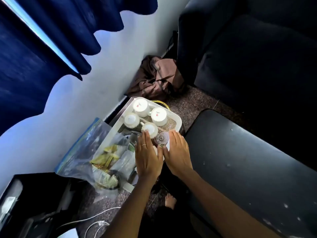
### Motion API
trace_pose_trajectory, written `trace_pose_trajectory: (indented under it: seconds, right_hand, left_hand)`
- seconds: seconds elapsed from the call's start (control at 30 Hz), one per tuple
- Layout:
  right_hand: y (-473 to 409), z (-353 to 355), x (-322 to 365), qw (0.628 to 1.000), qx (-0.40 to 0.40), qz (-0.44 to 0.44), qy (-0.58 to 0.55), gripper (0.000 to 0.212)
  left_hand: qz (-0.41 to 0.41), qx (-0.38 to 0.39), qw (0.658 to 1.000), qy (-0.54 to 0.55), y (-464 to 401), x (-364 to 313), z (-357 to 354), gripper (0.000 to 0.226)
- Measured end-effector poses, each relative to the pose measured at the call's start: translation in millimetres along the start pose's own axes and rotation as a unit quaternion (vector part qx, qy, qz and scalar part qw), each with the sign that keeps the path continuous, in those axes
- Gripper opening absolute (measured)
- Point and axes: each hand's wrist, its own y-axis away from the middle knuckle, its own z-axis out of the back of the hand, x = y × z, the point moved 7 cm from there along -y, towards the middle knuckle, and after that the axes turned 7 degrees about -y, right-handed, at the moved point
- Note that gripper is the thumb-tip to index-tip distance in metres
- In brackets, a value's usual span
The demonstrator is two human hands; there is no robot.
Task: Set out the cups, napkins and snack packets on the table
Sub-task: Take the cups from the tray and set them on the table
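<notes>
While my left hand [147,157] and right hand [177,154] are hovering flat, fingers straight, an upturned clear glass [162,138] is sitting between them on the white tray [178,120]. Four white cups [148,128] are standing upside down just beyond, bases pointing up.

both hands [163,156] side by side, palms down, fingers straight

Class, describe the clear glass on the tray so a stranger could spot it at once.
Find the white tray on the floor beside the dark table. At its near edge, between the left hand and right hand, stands the glass: transparent, unlike the four white upturned cups.
</notes>
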Motion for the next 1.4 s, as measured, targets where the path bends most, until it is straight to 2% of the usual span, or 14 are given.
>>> trace_pose_trajectory:
  seconds: [0.13, 0.23, 0.4, 0.53, 0.67, 0.83, 0.97, 1.03, 1.13, 1.27, 1.33, 1.4]
  right_hand:
    - [-26, -21, -2, 0.992, -0.006, -0.041, -0.118, 0.045]
    - [-42, -38, -11, 0.972, -0.005, -0.089, -0.219, 0.034]
    - [-64, -53, -17, 0.923, 0.000, -0.171, -0.344, 0.039]
    - [-71, -72, -17, 0.900, 0.040, -0.195, -0.387, 0.032]
    - [-71, -86, -19, 0.870, 0.051, -0.213, -0.442, 0.018]
    - [-67, -88, -24, 0.841, 0.063, -0.228, -0.486, 0.029]
    - [-57, -70, -35, 0.832, 0.028, -0.217, -0.510, 0.038]
    - [-50, -59, -43, 0.820, 0.007, -0.213, -0.531, 0.036]
    - [-37, -44, -56, 0.803, -0.021, -0.210, -0.557, 0.028]
    - [-20, -27, -76, 0.784, -0.046, -0.193, -0.588, 0.010]
    - [-11, -20, -91, 0.773, -0.050, -0.195, -0.601, 0.019]
    - [-2, -14, -103, 0.770, -0.044, -0.194, -0.607, 0.034]
  left_hand:
    - [0.107, -0.012, 0.987, 0.116, -20, 24, -15, 0.070]
    - [0.124, -0.019, 0.979, 0.159, -37, 32, -24, 0.064]
    - [0.197, -0.020, 0.939, 0.281, -59, 46, -31, 0.038]
    - [0.246, 0.000, 0.909, 0.337, -64, 52, -35, 0.038]
    - [0.262, 0.030, 0.900, 0.348, -68, 53, -38, 0.040]
    - [0.283, 0.029, 0.880, 0.380, -67, 54, -36, 0.029]
    - [0.296, -0.023, 0.862, 0.411, -56, 49, -31, 0.025]
    - [0.305, -0.038, 0.850, 0.427, -49, 46, -30, 0.032]
    - [0.289, -0.003, 0.838, 0.463, -39, 32, -38, 0.045]
    - [0.275, 0.072, 0.843, 0.456, -25, 14, -52, 0.068]
    - [0.258, 0.105, 0.850, 0.447, -21, 6, -60, 0.069]
    - [0.226, 0.126, 0.862, 0.436, -18, -1, -67, 0.054]
